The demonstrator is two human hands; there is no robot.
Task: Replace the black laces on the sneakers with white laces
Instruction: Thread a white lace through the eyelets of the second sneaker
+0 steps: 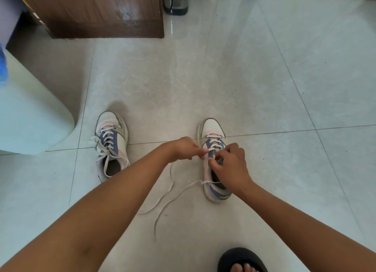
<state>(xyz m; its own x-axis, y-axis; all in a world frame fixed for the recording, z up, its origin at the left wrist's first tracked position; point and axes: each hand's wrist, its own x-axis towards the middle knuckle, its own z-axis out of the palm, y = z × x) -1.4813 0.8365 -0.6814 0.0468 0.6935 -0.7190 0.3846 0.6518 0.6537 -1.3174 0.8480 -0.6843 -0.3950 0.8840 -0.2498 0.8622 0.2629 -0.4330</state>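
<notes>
Half-laced sneaker, white lace trailing

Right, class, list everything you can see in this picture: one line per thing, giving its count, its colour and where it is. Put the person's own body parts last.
sneakers: two, white with blue and pink; left sneaker near the pale curved object, right sneaker under the hands
white laces: one on each sneaker; the left sneaker's lace is threaded, ends loose; the right sneaker's lace trails onto the floor
floor: pale glossy tiles
wooden cabinet: one, brown, top left
dark container: one, top centre, beside the cabinet
pale curved object: one, left edge
black slipper: one, bottom edge, on a foot
left hand: pinching the lace
right hand: pinching the lace at the eyelets
</notes>
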